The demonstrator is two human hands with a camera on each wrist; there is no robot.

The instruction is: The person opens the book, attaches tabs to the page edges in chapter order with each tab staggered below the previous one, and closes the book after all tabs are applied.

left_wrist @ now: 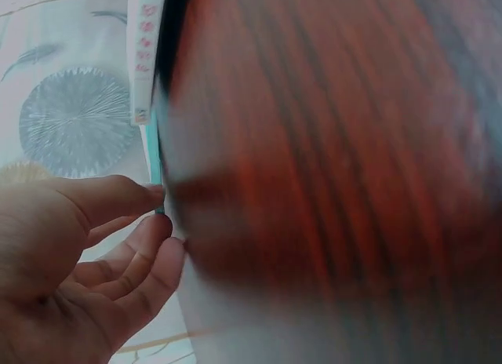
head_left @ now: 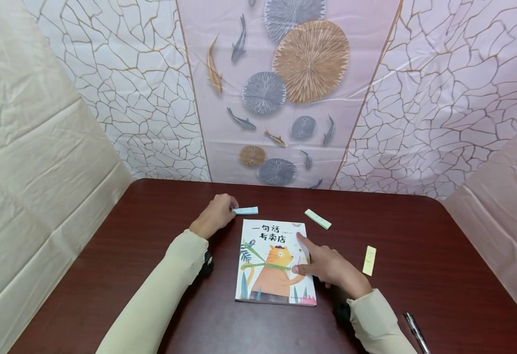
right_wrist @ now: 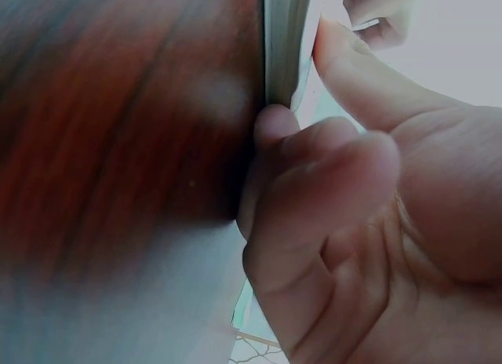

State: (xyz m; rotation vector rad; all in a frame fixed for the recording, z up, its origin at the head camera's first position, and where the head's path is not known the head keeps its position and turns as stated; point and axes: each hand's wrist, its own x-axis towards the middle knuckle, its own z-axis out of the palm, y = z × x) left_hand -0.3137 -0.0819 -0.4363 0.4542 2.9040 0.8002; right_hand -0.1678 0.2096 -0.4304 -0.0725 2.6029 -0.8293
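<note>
A picture book [head_left: 264,285] with an orange cat on its white cover lies flat on the table. Just beyond its top edge is a light blue pad of sticky notes [head_left: 248,210]. My left hand [head_left: 216,215] pinches the left end of this pad; in the left wrist view, thumb and fingertips meet at its thin teal edge [left_wrist: 154,156]. Thumb and index finger of my right hand [head_left: 331,267] rest on the right part of the cover. Its other fingers bend beside the book's page edge [right_wrist: 284,50] in the right wrist view.
A pale green sticky-note pad [head_left: 318,219] lies beyond the book's top right corner. To the right is a yellow pad [head_left: 369,260], and nearer the front right a pen [head_left: 416,332]. Patterned cloth [head_left: 152,98] rises behind the dark red table [head_left: 444,265].
</note>
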